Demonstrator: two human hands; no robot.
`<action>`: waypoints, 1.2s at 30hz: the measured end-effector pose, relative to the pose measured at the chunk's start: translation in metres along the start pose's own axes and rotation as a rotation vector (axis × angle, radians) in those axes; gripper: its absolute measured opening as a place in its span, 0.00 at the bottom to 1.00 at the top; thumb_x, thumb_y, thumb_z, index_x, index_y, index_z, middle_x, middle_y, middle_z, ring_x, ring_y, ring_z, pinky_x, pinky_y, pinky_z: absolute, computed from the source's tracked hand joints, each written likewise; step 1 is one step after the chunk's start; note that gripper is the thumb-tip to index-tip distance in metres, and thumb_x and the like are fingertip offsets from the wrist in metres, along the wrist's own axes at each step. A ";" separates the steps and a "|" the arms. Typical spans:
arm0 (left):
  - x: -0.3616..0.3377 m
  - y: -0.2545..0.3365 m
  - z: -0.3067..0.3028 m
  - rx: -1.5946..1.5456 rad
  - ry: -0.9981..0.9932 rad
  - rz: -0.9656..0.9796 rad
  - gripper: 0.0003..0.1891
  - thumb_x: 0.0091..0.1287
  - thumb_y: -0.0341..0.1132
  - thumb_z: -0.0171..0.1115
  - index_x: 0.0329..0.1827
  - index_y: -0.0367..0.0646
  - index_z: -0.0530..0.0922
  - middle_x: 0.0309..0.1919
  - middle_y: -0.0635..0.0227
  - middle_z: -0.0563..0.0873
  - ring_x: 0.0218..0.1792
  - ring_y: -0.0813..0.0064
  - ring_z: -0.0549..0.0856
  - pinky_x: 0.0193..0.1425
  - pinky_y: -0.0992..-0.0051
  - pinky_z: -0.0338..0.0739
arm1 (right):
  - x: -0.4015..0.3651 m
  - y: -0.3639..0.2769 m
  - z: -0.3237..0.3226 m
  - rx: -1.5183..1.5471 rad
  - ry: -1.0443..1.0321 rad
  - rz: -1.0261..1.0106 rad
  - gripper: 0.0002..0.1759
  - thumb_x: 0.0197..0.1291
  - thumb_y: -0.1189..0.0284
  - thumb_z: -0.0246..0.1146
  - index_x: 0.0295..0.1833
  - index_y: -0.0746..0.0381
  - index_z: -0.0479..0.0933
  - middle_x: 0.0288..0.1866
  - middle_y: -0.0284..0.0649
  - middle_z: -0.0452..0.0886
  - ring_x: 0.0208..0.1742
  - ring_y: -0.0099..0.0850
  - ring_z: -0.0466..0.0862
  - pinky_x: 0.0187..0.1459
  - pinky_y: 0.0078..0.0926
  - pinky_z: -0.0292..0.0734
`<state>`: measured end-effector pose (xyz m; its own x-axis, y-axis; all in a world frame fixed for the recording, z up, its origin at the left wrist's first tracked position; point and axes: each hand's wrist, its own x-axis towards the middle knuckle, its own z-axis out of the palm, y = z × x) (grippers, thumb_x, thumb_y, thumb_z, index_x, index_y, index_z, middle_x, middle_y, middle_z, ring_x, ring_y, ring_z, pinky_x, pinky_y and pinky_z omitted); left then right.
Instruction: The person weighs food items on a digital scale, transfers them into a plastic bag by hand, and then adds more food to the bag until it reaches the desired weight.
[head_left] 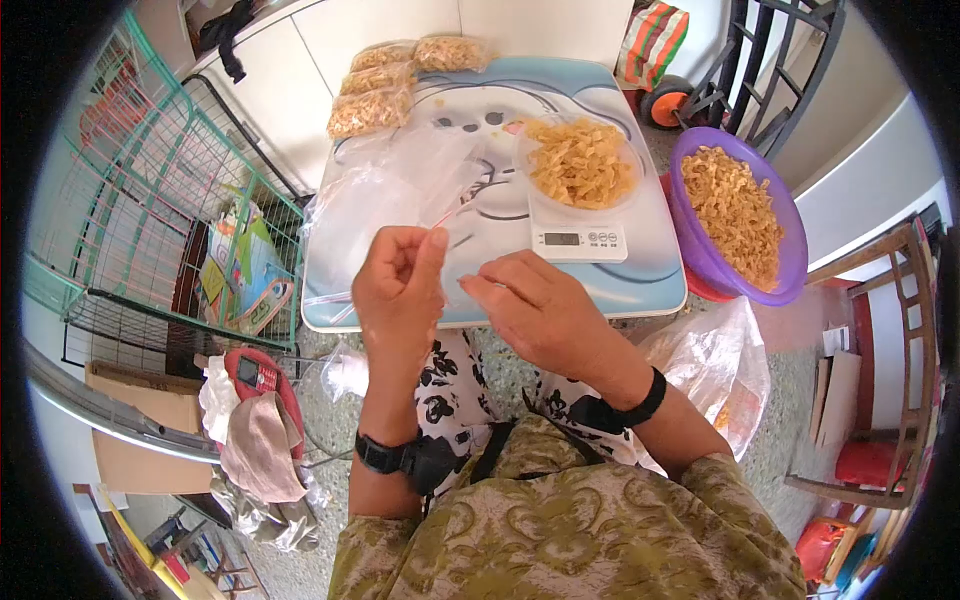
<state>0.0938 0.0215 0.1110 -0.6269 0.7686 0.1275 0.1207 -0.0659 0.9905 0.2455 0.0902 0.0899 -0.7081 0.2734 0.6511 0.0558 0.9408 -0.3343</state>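
Note:
My left hand (400, 285) is closed in a pinch above the table's near edge, with faint clear film showing beside its fingers, apparently a plastic bag. Close by on the right, my right hand (535, 308) has its fingers bent and pressed together; what they hold, if anything, is too small to make out. Beyond my left hand lies a pile of clear plastic bags (385, 190), some with a red-edged strip. A white digital scale (580, 243) carries a clear bowl with yellowish dried pieces (583, 163). Filled bags (370, 112) of similar pieces lie at the far left.
To the table's right stands a purple basin (790, 284) heaped with dried pieces. A large plastic bag (715, 370) rests on the floor beneath it. A green wire cage (140, 200) is at the left, near a red stool with cloths (262, 445) and a phone.

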 end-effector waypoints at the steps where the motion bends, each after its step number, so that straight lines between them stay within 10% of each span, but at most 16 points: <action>1: -0.001 0.002 -0.003 -0.002 0.017 0.015 0.09 0.70 0.36 0.63 0.37 0.40 0.77 0.19 0.77 0.76 0.15 0.90 0.69 0.16 0.85 0.60 | 0.002 0.000 0.001 -0.004 0.004 0.003 0.18 0.48 0.79 0.62 0.49 0.66 0.76 0.44 0.42 0.77 0.46 0.40 0.79 0.45 0.33 0.79; 17: 0.013 -0.028 0.012 -0.178 -0.140 -0.231 0.11 0.69 0.39 0.63 0.40 0.39 0.78 0.23 0.71 0.80 0.18 0.84 0.77 0.20 0.83 0.72 | -0.018 0.060 -0.071 -0.127 0.142 0.396 0.21 0.58 0.76 0.66 0.58 0.61 0.75 0.58 0.48 0.76 0.57 0.46 0.78 0.56 0.38 0.76; 36: 0.020 -0.038 0.039 -0.348 -0.123 -0.257 0.13 0.69 0.42 0.63 0.45 0.41 0.77 0.31 0.71 0.80 0.22 0.81 0.83 0.21 0.82 0.77 | 0.031 0.133 -0.079 -0.462 -0.361 0.408 0.29 0.56 0.62 0.67 0.64 0.53 0.73 0.60 0.48 0.74 0.54 0.46 0.82 0.51 0.42 0.79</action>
<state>0.1065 0.0639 0.0735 -0.5042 0.8565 -0.1107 -0.3059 -0.0572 0.9503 0.2862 0.2392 0.1194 -0.7518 0.6133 0.2423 0.6018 0.7883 -0.1279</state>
